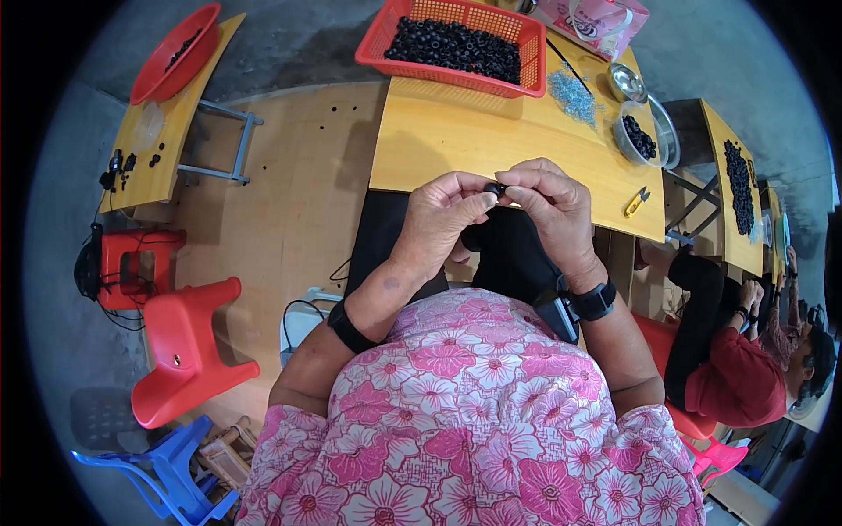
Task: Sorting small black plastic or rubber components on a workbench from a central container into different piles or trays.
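Note:
Over the near edge of the yellow wooden table [438, 140], both my hands meet at a small round black part [494, 190]. My left hand [443, 210] pinches it between thumb and forefinger. From the other side, the thumb and fingertips of my right hand [557, 206] close on the same part. Its exact kind is too small to tell. Beyond my hands stands a red plastic basket [373, 48] heaped with black ring-like parts [456, 48]. To its right lies a pile of small clear bluish pieces [573, 96].
A clear tub [621, 140] of black parts and a metal bowl [626, 81] stand at the table's right. Yellow thread snips [637, 202] lie near the right edge. A red stool [189, 351] is at left. A person in red [737, 377] sits at right beside another table.

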Tool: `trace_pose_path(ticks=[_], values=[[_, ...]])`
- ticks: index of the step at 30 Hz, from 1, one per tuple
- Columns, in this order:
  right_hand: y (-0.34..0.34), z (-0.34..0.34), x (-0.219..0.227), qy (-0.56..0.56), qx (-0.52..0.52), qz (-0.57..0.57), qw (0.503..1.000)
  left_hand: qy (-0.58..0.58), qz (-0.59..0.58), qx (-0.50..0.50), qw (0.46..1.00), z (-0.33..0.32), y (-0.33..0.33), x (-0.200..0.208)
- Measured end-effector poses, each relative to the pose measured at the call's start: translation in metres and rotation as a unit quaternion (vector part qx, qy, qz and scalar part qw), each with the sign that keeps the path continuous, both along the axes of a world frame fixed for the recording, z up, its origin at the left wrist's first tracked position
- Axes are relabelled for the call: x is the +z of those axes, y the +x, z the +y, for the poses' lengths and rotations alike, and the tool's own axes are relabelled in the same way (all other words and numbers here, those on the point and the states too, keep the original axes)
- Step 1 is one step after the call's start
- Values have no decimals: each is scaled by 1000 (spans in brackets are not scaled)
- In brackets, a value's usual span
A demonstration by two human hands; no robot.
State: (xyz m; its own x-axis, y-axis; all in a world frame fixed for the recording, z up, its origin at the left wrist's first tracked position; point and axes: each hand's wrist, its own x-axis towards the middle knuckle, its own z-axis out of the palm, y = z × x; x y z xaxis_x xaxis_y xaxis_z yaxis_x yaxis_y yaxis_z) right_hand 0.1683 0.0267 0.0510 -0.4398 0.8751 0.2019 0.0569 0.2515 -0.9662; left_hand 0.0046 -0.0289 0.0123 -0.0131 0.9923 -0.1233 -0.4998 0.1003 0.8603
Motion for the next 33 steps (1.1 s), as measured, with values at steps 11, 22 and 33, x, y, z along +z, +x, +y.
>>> trace_pose_path(ticks=[11,22,33], values=[[4,3,-4,-217,32,117,969,-3,1,-9,1000,1,1,0],[0,5,-2,-142,28,52,988,18,-2,-5,1000,2,-1,-1],[-8,0,-11,-118,-17,73,990,2,10,29,1000,4,1,-4]])
